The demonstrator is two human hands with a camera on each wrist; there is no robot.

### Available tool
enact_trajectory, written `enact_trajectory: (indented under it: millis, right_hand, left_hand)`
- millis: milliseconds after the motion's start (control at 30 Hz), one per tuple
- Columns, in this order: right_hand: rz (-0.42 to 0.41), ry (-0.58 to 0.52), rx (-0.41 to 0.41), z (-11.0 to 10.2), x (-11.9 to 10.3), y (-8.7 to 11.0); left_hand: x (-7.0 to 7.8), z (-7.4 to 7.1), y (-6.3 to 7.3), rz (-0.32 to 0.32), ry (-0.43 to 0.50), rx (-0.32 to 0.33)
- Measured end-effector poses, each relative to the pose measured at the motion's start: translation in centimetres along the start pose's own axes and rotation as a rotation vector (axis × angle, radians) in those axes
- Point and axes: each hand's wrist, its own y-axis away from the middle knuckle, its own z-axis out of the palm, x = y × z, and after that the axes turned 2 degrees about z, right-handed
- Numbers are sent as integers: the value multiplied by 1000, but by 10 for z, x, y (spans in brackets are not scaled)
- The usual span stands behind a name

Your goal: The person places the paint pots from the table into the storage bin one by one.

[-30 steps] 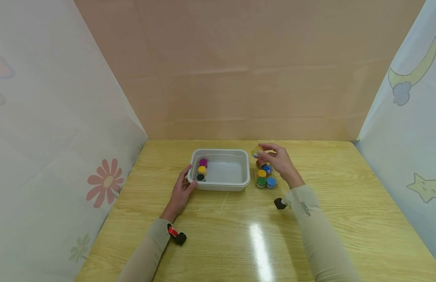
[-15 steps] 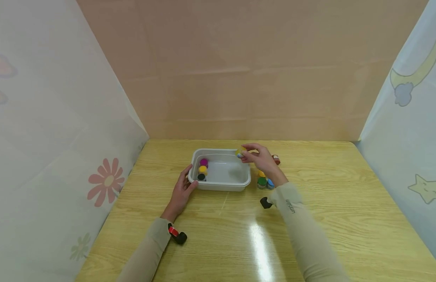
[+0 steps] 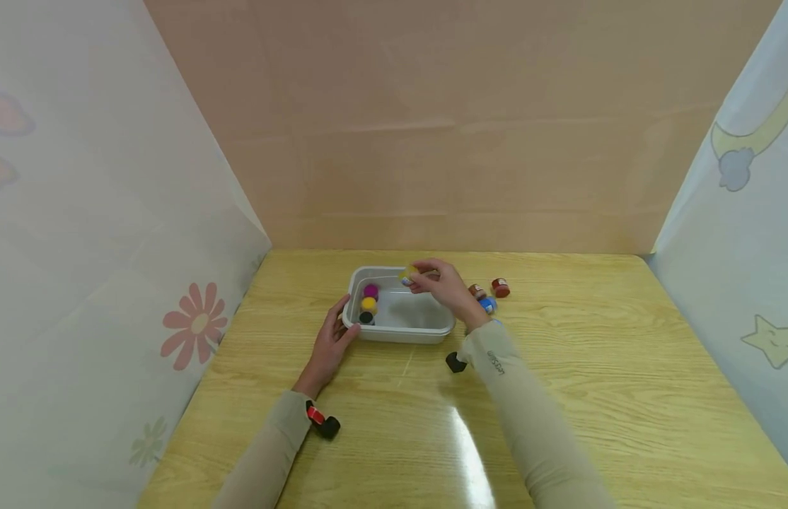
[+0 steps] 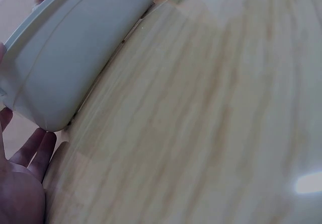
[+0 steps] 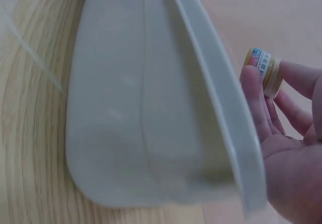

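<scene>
A small paint jar with yellow paint (image 3: 407, 276) is pinched between the thumb and fingers of my right hand (image 3: 446, 288), raised over the far side of the white plastic container (image 3: 400, 331). In the right wrist view the jar (image 5: 260, 60) shows a printed label. My left hand (image 3: 329, 348) grips the container's left end, thumb at the front rim and fingers along the side. Inside, along the left wall, stand a purple-lidded jar (image 3: 371, 290), a yellow-lidded jar (image 3: 368, 305) and a black-lidded jar (image 3: 366, 318).
Right of the container lie a red jar (image 3: 500, 287), a brown jar (image 3: 477, 290) and a blue jar (image 3: 488, 305). The right wrist and sleeve (image 3: 496, 353) cover other jars there. A brown backdrop (image 3: 458, 141) borders the wooden table (image 3: 368, 445).
My right hand has carried the yellow jar leftward from above the jar group to over the container. The left hand has stayed at the container's left end.
</scene>
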Motion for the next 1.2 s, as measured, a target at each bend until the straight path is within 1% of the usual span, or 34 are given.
enact_trajectory:
  millis: [133, 267, 400, 433, 567, 667, 833, 1033, 1200]
  right_hand:
    - [2, 22, -9, 10, 2, -9]
    - [42, 93, -6, 18, 1, -13]
    - [81, 127, -7, 23, 0, -16]
    - [88, 131, -10, 24, 1, -17]
    - [107, 156, -17, 29, 2, -19]
    - [98, 192, -20, 34, 2, -21]
    - [75, 258, -11, 40, 4, -23]
    - [75, 284, 2, 50, 8, -23]
    - [87, 366, 72, 57, 15, -27]
  left_hand:
    - [1, 0, 0, 5, -5, 4]
    - [0, 1, 0, 8, -2, -1]
    - [-1, 1, 0, -6, 9, -7]
    - [1, 1, 1, -15, 11, -10]
    - [18, 2, 5, -33, 20, -18]
    - [29, 2, 7, -31, 16, -18]
    - [29, 1, 7, -34, 11, -21]
    - [29, 1, 7, -33, 17, -21]
    - [29, 2, 7, -26, 28, -21]
